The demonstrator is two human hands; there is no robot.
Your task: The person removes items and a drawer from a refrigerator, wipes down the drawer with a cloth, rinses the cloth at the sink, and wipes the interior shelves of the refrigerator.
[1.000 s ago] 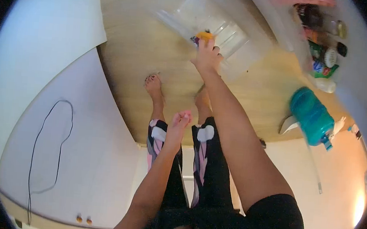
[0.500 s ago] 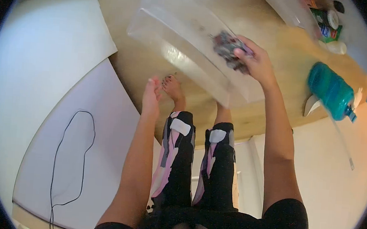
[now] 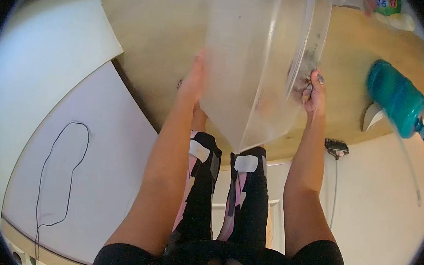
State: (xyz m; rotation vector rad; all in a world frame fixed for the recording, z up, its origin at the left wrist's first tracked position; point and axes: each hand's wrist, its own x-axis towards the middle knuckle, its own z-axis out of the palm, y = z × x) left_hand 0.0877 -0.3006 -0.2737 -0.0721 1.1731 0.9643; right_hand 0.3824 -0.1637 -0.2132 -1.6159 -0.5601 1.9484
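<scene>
A large clear plastic bin (image 3: 241, 75) is held up in front of my legs, tilted, with one corner pointing down toward my knees. My left hand (image 3: 192, 81) is against its left side; the fingers are blurred and partly hidden. At the bin's right edge my right hand (image 3: 314, 95) is closed with curled fingers around a small dark patterned item (image 3: 308, 83), seen partly through the plastic. Whether those fingers also grip the rim cannot be made out.
A teal water jug (image 3: 396, 99) lies on the wooden floor (image 3: 145, 32) at the right, beside a white dustpan (image 3: 371, 116). A black-bristled brush (image 3: 336, 148) is lower right. A cable (image 3: 72, 171) crosses the white panel at left. A green packet (image 3: 387, 6) shows top right.
The clear bin has been raised and turned upright between my hands. My left hand has moved up to its side. My right hand, with the dark item, has shifted to its right edge.
</scene>
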